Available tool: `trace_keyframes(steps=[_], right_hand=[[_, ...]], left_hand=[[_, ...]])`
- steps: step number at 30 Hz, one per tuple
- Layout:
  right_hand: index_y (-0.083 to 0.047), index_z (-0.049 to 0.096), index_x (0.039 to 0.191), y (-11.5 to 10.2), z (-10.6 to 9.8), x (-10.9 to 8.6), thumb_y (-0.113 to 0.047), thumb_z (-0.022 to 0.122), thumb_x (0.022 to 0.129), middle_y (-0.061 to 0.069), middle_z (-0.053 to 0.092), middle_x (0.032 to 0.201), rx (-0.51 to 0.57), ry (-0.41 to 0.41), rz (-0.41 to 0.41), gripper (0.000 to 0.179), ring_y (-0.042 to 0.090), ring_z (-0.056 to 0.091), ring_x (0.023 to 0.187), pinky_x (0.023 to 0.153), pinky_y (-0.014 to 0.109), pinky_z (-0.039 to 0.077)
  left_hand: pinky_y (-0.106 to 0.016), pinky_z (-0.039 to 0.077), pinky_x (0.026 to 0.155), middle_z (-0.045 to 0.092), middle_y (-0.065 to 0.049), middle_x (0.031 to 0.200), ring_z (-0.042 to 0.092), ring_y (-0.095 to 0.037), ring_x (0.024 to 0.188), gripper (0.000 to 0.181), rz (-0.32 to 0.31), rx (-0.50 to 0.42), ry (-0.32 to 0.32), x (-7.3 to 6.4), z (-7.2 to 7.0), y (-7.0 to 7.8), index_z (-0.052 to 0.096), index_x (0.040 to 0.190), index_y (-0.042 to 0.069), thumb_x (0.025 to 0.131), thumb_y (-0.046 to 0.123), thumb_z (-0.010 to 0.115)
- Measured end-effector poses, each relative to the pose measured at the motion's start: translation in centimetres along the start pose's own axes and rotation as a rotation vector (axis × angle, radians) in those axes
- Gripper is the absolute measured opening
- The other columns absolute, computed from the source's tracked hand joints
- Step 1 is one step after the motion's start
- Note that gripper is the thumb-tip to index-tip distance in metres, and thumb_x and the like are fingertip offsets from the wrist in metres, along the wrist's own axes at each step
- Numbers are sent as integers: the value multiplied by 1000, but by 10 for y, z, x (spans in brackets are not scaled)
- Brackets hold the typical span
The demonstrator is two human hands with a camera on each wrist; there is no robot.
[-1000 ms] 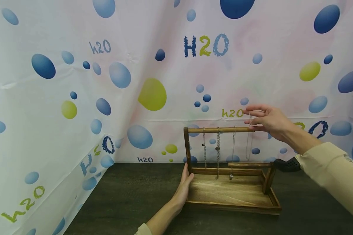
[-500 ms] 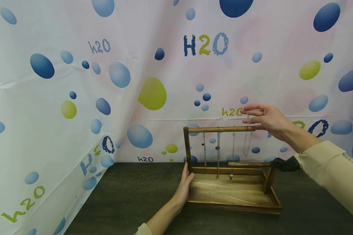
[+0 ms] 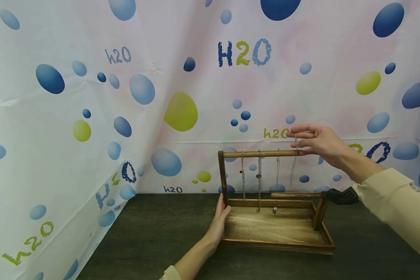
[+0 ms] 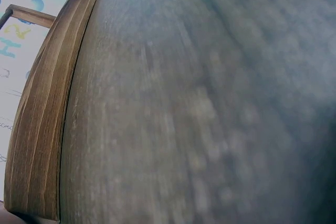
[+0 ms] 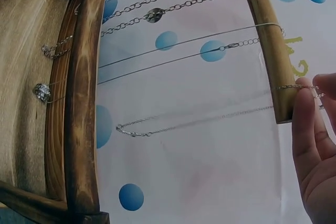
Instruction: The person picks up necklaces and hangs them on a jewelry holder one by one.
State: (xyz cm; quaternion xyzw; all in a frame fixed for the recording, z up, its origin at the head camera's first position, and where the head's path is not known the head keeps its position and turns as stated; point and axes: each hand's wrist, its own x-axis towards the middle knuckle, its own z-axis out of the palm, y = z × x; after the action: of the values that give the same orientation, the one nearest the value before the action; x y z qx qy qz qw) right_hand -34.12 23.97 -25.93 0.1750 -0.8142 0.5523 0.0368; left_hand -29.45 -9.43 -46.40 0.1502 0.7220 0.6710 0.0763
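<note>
A wooden jewelry stand (image 3: 266, 245) has a tray base and a top bar with several silver necklaces hanging from it. My left hand (image 3: 215, 227) holds the stand at its left end, fingers along the outside and thumb over the rim; the left wrist view mostly shows the side wall (image 4: 50, 108). At the bar's right end, my right hand (image 3: 320, 142) pinches a thin silver necklace (image 5: 210, 116) between thumb and fingertips. Its chain passes over the bar near the tip and its loop hangs below. Fingertips touch the bar's end.
A chain necklace with a round charm (image 5: 154, 15) and a fine one with a pendant (image 5: 42, 93) hang on the bar. A shorter lower bar (image 3: 295, 196) stands on the right post. The dark table (image 3: 154, 229) meets a bubble-print backdrop (image 3: 182, 58).
The necklace in my right hand has swung and shifted slightly left, its loop now narrower in view. My right hand has moved only slightly, and my left hand stays at the stand.
</note>
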Motion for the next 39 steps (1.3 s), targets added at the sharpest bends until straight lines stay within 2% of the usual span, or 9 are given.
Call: trace_keyframes(steps=[4, 6, 13, 21, 32, 39], right_hand=[[1, 50, 139, 2, 0, -1, -14, 60, 102, -12, 66, 126, -50, 3, -12, 42, 10, 67, 101, 79, 31, 57], [1, 52, 138, 4, -1, -2, -18, 59, 103, -14, 67, 122, -75, -4, -18, 41, 10, 66, 102, 79, 32, 56], [2, 54, 135, 12, 1, -5, -25, 52, 107, -15, 69, 119, -80, -10, -27, 39, 10, 64, 100, 78, 32, 56], [5, 56, 132, 21, 4, -9, -27, 55, 106, -13, 69, 119, -68, -14, -61, 41, 5, 62, 106, 81, 32, 56], [6, 45, 140, 35, 4, -14, -17, 62, 102, -15, 67, 121, 42, -37, -54, 48, 9, 67, 103, 82, 29, 56], [7, 35, 149, 42, 3, -18, -19, 62, 102, -13, 66, 119, 56, -58, 15, 61, 12, 67, 104, 85, 30, 56]], left_hand=[[-69, -3, 113, -18, -15, 166, -8, -42, 151, 76, -1, 3, -3, 0, 0, 0, -12, 162, 16, 108, 49, 32], [-69, -3, 114, -19, -14, 166, -9, -41, 151, 76, 0, 5, -6, 0, -1, 0, -12, 162, 16, 108, 49, 31], [-69, -3, 113, -19, -13, 166, -9, -41, 151, 76, -5, 13, -13, -1, -1, 0, -12, 162, 18, 108, 50, 31], [-69, -3, 113, -18, -13, 166, -8, -41, 151, 76, -8, 9, -10, -1, 0, 2, -12, 162, 17, 109, 49, 32], [-70, -3, 112, -19, -13, 166, -11, -40, 151, 75, -4, 20, -12, 0, 0, 1, -12, 162, 18, 109, 49, 31], [-68, -3, 114, -18, -16, 165, -11, -41, 151, 75, 3, 4, -6, 0, 0, 1, -12, 162, 16, 109, 46, 32]])
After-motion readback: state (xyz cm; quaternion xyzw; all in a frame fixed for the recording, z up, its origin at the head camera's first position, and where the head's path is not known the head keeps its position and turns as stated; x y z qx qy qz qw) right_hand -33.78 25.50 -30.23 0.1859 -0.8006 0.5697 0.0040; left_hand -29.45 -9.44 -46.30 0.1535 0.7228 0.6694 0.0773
